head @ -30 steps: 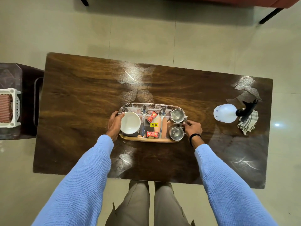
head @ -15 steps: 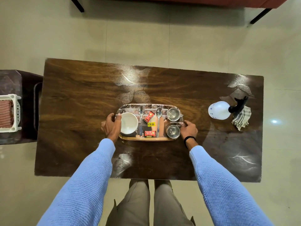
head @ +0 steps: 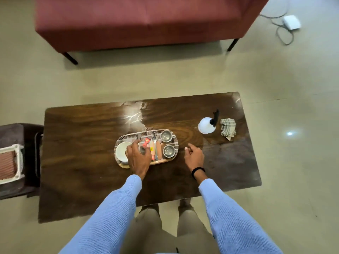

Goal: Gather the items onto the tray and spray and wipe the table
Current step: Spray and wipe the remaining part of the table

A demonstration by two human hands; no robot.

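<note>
Left hand point(head: 138, 156) hovers loose over the loaded, probably rattly tray point(head: 132, 136), right hand point(head: 194, 156) slack and empty beside it; I'd grip both ends.

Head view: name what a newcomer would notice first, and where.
The loaded tray at the middle of the dark wooden table stands out first, carrying a white bowl and two steel cups, with the left hand spread above it. The right hand hangs loosely curled just right of the tray. A white spray bottle and checked cloth sit at the table's right end, and a red sofa lies beyond.
</note>
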